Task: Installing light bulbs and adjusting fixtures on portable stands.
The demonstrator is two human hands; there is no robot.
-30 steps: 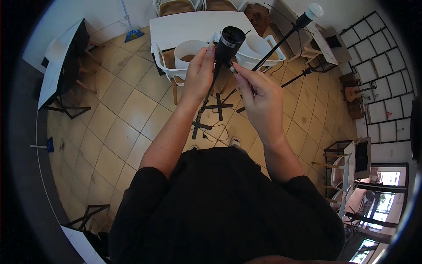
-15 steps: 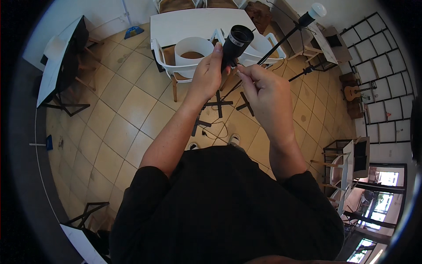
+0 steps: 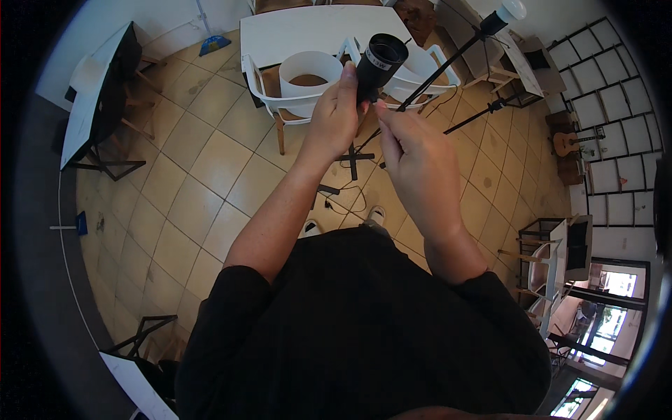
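A black cylindrical lamp housing [image 3: 382, 61], open at its top end and with a pale printed label, is gripped in my left hand [image 3: 336, 117]. The thumb lies up along its side, and the other fingers are mostly hidden behind it. Close to the housing's lower end, my right hand [image 3: 420, 150] is closed in a pinch, thumb against forefinger. Whatever sits between those fingertips is too small to make out. Beyond the right hand rises a slanting black stand [image 3: 448, 64] with a white bulb [image 3: 512, 10] in a black socket at its top.
Past my hands are a white table [image 3: 301, 31] and white armchairs [image 3: 297, 105]. Dark stand feet [image 3: 353, 162] and a loose cable [image 3: 350, 210] lie on the tiled floor near my shoes. Another table [image 3: 98, 84] stands left; a guitar [image 3: 565, 144] leans far right.
The housing has risen slightly and shifted a little right with my left hand. My right hand stays pinched near its lower end, its wrist turned slightly. The view has shifted a little.
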